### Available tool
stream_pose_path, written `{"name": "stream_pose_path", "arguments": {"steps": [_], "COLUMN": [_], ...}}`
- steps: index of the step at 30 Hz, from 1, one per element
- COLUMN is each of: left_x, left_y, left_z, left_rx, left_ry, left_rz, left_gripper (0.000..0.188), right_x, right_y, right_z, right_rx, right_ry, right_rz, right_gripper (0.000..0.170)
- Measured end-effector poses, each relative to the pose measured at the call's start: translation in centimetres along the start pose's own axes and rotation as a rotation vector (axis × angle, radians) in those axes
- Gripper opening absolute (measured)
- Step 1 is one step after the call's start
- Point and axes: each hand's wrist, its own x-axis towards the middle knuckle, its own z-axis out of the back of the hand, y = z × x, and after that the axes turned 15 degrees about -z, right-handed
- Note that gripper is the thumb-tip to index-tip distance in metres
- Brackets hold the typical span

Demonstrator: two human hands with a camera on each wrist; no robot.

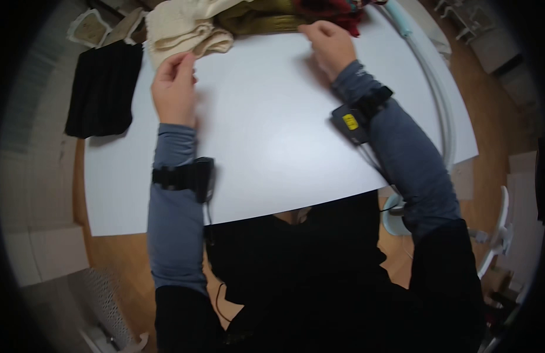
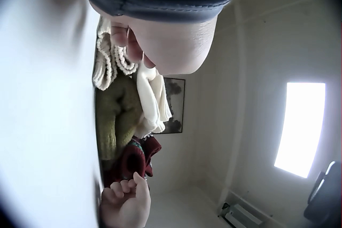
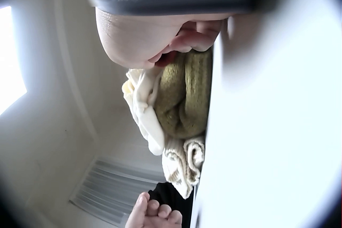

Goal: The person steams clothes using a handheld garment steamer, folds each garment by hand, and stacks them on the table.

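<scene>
My left hand (image 1: 173, 88) is held over the white table with its fingers loosely bent, its fingertips near a folded cream knit garment (image 1: 178, 36). Nothing shows in its grasp, and the right wrist view catches the same left hand (image 3: 153, 214) apart from the cloth. Across the table my right hand (image 1: 331, 50) has loosely curled fingers too, its fingertips close to the front edge of an olive knit garment (image 1: 257, 19). Beyond it lies a dark red patterned garment (image 1: 337, 13). A smooth white cloth (image 2: 149, 99) sits on the olive knit.
A folded black garment (image 1: 105, 88) lies at the left edge of the white table (image 1: 266, 135). Along the right side runs a pale tube (image 1: 434, 82) with a light blue section. Thin cables hang from both wrist cameras. White furniture (image 1: 499, 235) stands on the wooden floor at right.
</scene>
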Motion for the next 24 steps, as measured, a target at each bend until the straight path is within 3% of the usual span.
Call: {"name": "stream_pose_path", "arguments": {"steps": [1,13,16,19,21,22,24], "left_x": [-0.1,-1.4,-1.4,-1.3,-1.2,-1.1,-0.4], "left_y": [0.1,0.1,0.5,1.0,1.0,1.1,0.8], "left_z": [0.0,0.3,0.5,1.3,1.7,1.8,2.2], "left_rx": [-0.026,-0.010,0.020,0.026,0.033,0.040,0.070], "left_ry": [-0.018,-0.014,-0.013,0.022,0.015,0.045,0.127], "left_rz": [0.012,0.118,0.279,0.306,0.319,0.353,0.444], "left_gripper": [0.014,0.016,0.013,0.013,0.013,0.014,0.017], "right_x": [-0.3,-1.8,-1.6,-1.0,-1.0,-0.7,0.5], "right_y": [0.0,1.1,1.2,1.0,1.5,1.2,0.5], "right_z": [-0.4,-3.1,-3.1,-2.8,-1.7,-1.3,0.5], "right_rx": [-0.019,0.089,0.112,0.246,0.574,0.688,0.908], "right_ry": [0.009,-0.020,-0.029,-0.010,0.146,0.200,0.254], "right_rz": [0.115,0.055,0.008,-0.102,-0.350,-0.265,-0.394], "right_gripper": [0.030,0.033,0.034,0.028,0.023,0.021,0.022]}}
